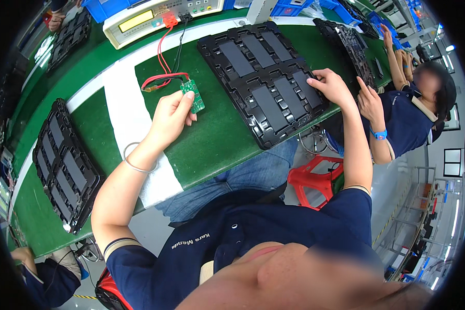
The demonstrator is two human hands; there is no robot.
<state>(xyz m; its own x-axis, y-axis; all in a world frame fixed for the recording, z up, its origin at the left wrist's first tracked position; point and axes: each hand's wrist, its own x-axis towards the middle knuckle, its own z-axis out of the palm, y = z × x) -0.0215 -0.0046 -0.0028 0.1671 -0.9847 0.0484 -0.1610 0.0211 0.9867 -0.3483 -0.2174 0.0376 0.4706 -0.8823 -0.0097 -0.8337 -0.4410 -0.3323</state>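
My left hand [173,116] pinches a small green circuit board [197,105] between thumb and fingers, above the green tabletop. Red and black leads [163,76] meet the board's upper end. To the right lies a black moulded tray [243,82] with several flat dark-grey rectangular pieces [269,107] in its recesses. At the tray's right edge is my right hand [336,89], its fingers bent and its thumb beside the end of a grey piece. Whatever sits between those fingertips, if anything, is too hidden to name.
A bench meter [157,20] with a yellow display stands at the back, wired to the leads. Another filled black tray [64,165] lies at left. A white strip [126,98] crosses the green bench [217,155]. A red stool [315,181] and a co-worker [408,116] are at right.
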